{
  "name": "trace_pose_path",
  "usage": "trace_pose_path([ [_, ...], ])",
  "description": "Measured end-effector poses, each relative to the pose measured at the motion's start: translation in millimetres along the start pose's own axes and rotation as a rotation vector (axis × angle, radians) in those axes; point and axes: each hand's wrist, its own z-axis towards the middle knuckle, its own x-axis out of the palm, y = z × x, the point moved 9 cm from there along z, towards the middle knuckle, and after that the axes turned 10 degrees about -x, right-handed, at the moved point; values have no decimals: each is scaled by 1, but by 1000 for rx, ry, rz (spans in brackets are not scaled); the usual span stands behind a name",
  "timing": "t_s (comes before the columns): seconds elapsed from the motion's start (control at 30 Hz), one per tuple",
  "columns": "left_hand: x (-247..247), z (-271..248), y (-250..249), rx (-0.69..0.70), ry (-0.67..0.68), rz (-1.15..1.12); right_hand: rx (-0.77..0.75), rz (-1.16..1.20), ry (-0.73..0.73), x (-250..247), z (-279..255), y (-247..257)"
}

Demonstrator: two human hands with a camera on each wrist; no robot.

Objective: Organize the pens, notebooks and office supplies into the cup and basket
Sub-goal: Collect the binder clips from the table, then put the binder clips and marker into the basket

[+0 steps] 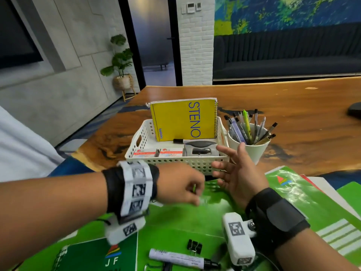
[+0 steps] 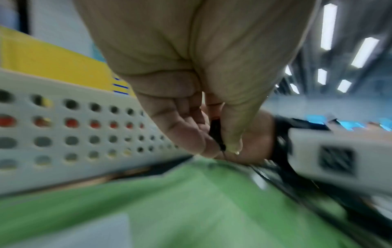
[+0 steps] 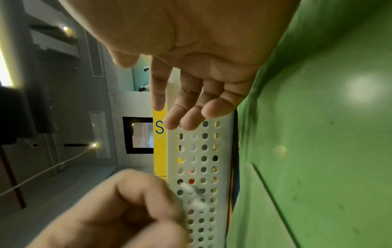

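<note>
Green folders [image 1: 195, 222]: left hand [image 1: 179, 184] pinches small dark clip [image 2: 216, 134]; right hand [image 1: 237, 173] fingers spread.

The left grip [image 1: 180, 185] is curling its fingers [image 2: 186, 142] and thumb together, pinching something small and dark, too blurred to name. The right grip [image 1: 237, 173], just beside it, is spreading open, palm turned toward the left grip, fingers [image 3: 186, 117] reaching forward, holding nothing. Both wrists are wearing black straps.

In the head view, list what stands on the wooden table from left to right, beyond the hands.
White basket holding the yellow steno notebook → white cup full of pens → dark object at the right edge, cut off.
</note>
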Motion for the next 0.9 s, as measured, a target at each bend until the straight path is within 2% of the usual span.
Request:
trace_pose_path([
  [0.1,-66,11,49,-162,-297,-195,-13,-68,-10,2,0,1],
  [0.17,-101,15,83,-278,-447,-193,-20,-96,-5,3,0,1],
  [0.2,-110,17,98,-342,-476,-136,-25,-106,-3,4,-1,2],
  [0.23,-113,19,111,-403,-473,-80,-32,-118,-1,3,-1,2],
  [0.3,-104,27,128,-473,-372,-11,-48,-154,1,2,-2,3],
  [0.37,-85,33,131,-464,-219,48,-65,-174,5,2,-2,6],
  [0.43,-73,30,130,-447,-152,51,-72,-186,7,2,-2,8],
  [0.53,-80,15,116,-420,-217,98,-77,-199,8,1,-3,8],
  [0.63,-85,-14,80,-278,-299,149,-79,-210,10,0,-3,6],
  [0.67,-79,-26,69,-244,-264,160,-78,-211,9,1,-3,6],
  [0.73,-49,-49,60,-227,-65,177,-80,-215,6,0,-3,6],
  [0.8,-10,-76,67,-272,202,240,-85,-220,0,0,-2,6],
  [0.9,28,-113,94,-391,439,330,-96,-220,-14,0,-2,5],
])
